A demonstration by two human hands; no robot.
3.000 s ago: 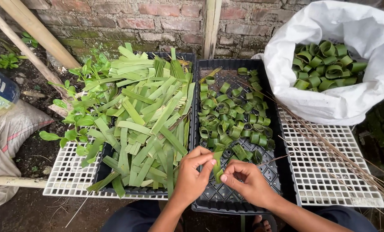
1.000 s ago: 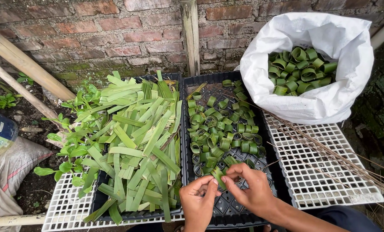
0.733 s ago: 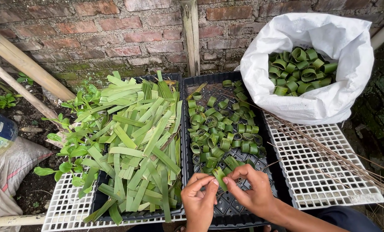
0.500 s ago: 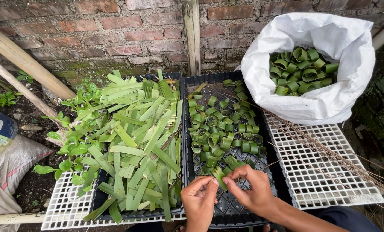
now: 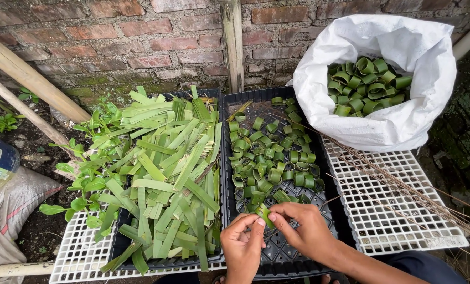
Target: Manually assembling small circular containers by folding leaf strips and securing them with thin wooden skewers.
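Together, the left hand (image 5: 243,244) and right hand (image 5: 303,229) pinch a small rolled green leaf strip (image 5: 265,214) between fingertips above a black seedling tray (image 5: 298,257) of finished leaf rings (image 5: 269,158), beside a tray heaped with flat cut leaf strips (image 5: 164,168) near a white sack (image 5: 398,115).

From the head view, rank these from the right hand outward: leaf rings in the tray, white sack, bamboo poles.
From the right hand:
1. leaf rings in the tray, just ahead.
2. white sack, far right.
3. bamboo poles, far left.
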